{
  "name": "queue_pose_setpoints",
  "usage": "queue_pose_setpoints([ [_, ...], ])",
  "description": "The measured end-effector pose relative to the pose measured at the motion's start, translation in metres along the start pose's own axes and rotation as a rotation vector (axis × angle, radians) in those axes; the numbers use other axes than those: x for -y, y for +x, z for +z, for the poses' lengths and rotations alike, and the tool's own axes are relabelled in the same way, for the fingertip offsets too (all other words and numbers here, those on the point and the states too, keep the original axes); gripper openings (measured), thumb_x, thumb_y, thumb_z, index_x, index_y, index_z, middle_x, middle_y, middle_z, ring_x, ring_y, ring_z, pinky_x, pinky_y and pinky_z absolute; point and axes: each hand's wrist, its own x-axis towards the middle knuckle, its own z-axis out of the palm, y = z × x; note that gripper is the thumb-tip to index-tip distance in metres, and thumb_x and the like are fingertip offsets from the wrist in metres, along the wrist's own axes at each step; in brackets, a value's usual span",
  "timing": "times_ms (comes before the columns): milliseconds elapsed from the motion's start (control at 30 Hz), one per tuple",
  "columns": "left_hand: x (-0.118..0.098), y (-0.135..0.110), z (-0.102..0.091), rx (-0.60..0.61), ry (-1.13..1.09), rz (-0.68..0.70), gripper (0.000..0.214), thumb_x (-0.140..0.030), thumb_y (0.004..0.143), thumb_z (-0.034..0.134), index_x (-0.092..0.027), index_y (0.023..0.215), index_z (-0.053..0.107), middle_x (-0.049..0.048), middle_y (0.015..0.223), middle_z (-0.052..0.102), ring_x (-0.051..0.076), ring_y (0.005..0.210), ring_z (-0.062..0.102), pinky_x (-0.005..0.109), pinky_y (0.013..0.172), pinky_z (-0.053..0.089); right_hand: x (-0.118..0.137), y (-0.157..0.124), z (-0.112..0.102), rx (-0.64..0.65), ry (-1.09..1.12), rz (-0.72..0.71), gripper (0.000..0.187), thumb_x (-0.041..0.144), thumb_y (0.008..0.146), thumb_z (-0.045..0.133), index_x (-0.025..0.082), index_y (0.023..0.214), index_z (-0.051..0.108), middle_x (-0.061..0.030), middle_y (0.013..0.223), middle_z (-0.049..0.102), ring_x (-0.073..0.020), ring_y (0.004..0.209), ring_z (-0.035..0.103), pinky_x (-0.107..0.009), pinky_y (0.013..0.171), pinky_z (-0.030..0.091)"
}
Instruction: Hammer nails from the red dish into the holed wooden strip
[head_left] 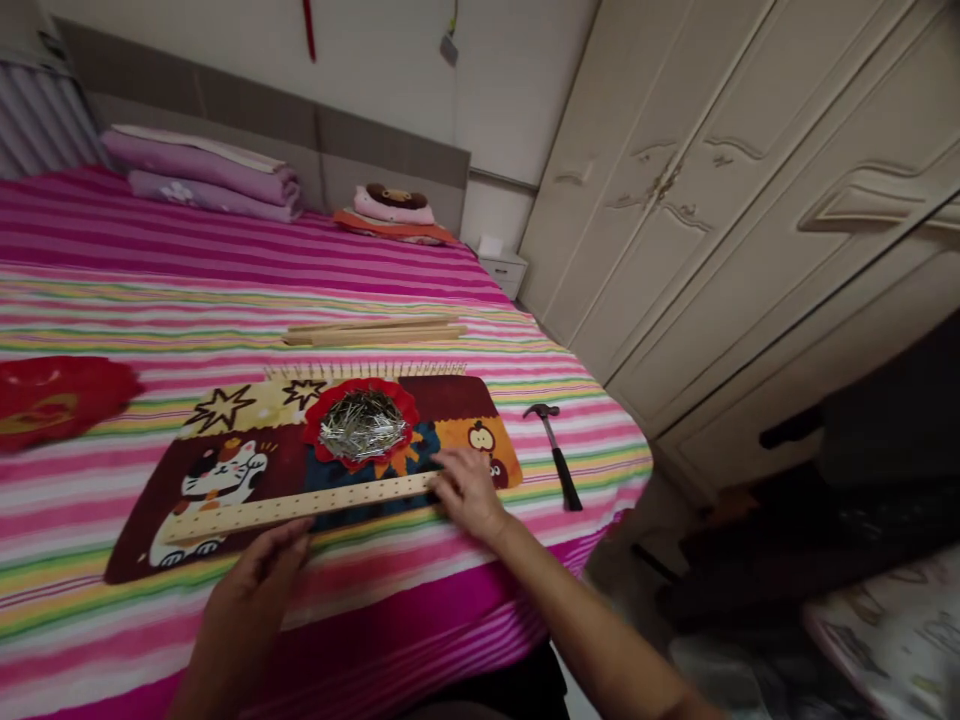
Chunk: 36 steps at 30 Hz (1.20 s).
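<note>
A long pale wooden strip with a row of holes [300, 506] lies along the near edge of a cartoon-cat mat [225, 450] on the bed. My right hand [469, 490] rests on the strip's right end, fingers curled down over it. My left hand [259, 575] sits just below the strip's middle, its fingertips touching the near edge, fingers loosely bent. A pile of shiny metal nails [362, 423] fills a red dish on the mat, just behind the strip.
A hammer [556, 452] lies right of the mat near the bed's edge. More wooden strips [375, 331] and a strip with nails standing in it [367, 370] lie farther back. Folded bedding [202, 175] sits at the headboard. Wardrobe doors [712, 200] stand at right.
</note>
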Motion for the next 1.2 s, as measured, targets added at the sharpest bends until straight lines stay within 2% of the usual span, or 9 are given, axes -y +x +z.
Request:
queue_pose_setpoints([
  [167, -0.011, -0.008, 0.022, 0.104, -0.022, 0.015, 0.045, -0.053, 0.048, 0.068, -0.021, 0.080, 0.064, 0.0029, 0.079, 0.069, 0.021, 0.076, 0.063, 0.027, 0.065, 0.050, -0.093, -0.024, -0.055, -0.159, -0.149, 0.420, 0.026, 0.030, 0.089, 0.054, 0.016, 0.111, 0.056, -0.0076, 0.116, 0.056, -0.0214, 0.101, 0.056, -0.043, 0.087, 0.046],
  [267, -0.025, -0.011, 0.041, 0.182, -0.003, 0.073, 0.043, -0.053, 0.051, 0.068, -0.020, 0.077, 0.063, 0.0025, 0.074, 0.068, 0.020, 0.073, 0.062, 0.026, 0.065, 0.049, -0.132, -0.042, -0.073, -0.162, -0.165, 0.617, 0.028, 0.030, 0.089, 0.054, 0.016, 0.114, 0.055, -0.0079, 0.116, 0.056, -0.0206, 0.098, 0.058, -0.041, 0.082, 0.049],
  [400, -0.043, 0.000, 0.078, 0.306, -0.036, 0.180, 0.039, -0.052, 0.055, 0.068, -0.019, 0.076, 0.063, 0.0016, 0.075, 0.067, 0.018, 0.074, 0.061, 0.027, 0.067, 0.048, -0.145, -0.047, -0.070, -0.113, -0.086, 0.759, 0.028, 0.030, 0.088, 0.055, 0.016, 0.113, 0.055, -0.0073, 0.113, 0.058, -0.0200, 0.096, 0.059, -0.040, 0.080, 0.051],
  [600, -0.056, 0.022, 0.150, 0.453, -0.137, 0.214, 0.036, -0.047, 0.055, 0.068, -0.017, 0.074, 0.064, 0.0022, 0.071, 0.066, 0.016, 0.070, 0.060, 0.028, 0.068, 0.047, -0.152, -0.018, -0.059, -0.142, 0.134, 0.912, 0.028, 0.029, 0.088, 0.056, 0.015, 0.112, 0.056, -0.0072, 0.111, 0.058, -0.0197, 0.094, 0.060, -0.039, 0.078, 0.051],
  [700, -0.057, 0.027, 0.177, 0.472, -0.182, 0.214, 0.037, -0.047, 0.055, 0.068, -0.016, 0.073, 0.064, 0.0028, 0.073, 0.066, 0.016, 0.070, 0.059, 0.027, 0.067, 0.046, -0.151, -0.013, -0.058, -0.186, 0.307, 0.962, 0.024, 0.029, 0.089, 0.054, 0.015, 0.108, 0.057, -0.0059, 0.105, 0.060, -0.0163, 0.085, 0.061, -0.034, 0.072, 0.053],
  [800, -0.054, 0.030, 0.193, 0.481, -0.160, 0.201, 0.036, -0.047, 0.055, 0.067, -0.016, 0.073, 0.064, 0.0029, 0.072, 0.066, 0.016, 0.069, 0.058, 0.026, 0.063, 0.045, -0.136, -0.029, -0.055, -0.225, 0.535, 0.968, 0.023, 0.032, 0.091, 0.052, 0.013, 0.103, 0.057, -0.0024, 0.089, 0.061, -0.0107, 0.066, 0.060, -0.026, 0.057, 0.052],
  [967, -0.050, 0.035, 0.203, 0.473, -0.047, 0.273, 0.028, -0.044, 0.062, 0.061, -0.018, 0.073, 0.065, 0.0014, 0.071, 0.067, 0.016, 0.070, 0.059, 0.027, 0.067, 0.045, -0.085, -0.081, -0.047, -0.224, 0.872, 0.899, 0.024, 0.042, 0.092, 0.037, 0.020, 0.085, 0.046, 0.0100, 0.054, 0.042, -0.0043, 0.032, 0.034, -0.016, 0.029, 0.028],
  [1067, -0.051, 0.034, 0.204, 0.451, 0.024, 0.311, 0.027, -0.043, 0.064, 0.059, -0.018, 0.074, 0.065, 0.0012, 0.072, 0.068, 0.016, 0.071, 0.060, 0.028, 0.069, 0.045, -0.056, -0.103, -0.045, -0.199, 0.975, 0.847, 0.026, 0.046, 0.088, 0.042, 0.022, 0.075, 0.041, 0.0107, 0.051, 0.040, -0.0045, 0.030, 0.030, -0.016, 0.027, 0.024],
  [1200, -0.055, 0.030, 0.204, 0.438, 0.069, 0.326, 0.027, -0.043, 0.064, 0.059, -0.019, 0.075, 0.066, 0.0009, 0.073, 0.069, 0.017, 0.072, 0.061, 0.027, 0.069, 0.046, -0.034, -0.113, -0.048, -0.178, 1.009, 0.787, 0.023, 0.043, 0.085, 0.049, 0.020, 0.081, 0.049, 0.0093, 0.052, 0.041, -0.0057, 0.037, 0.035, -0.017, 0.034, 0.027],
])
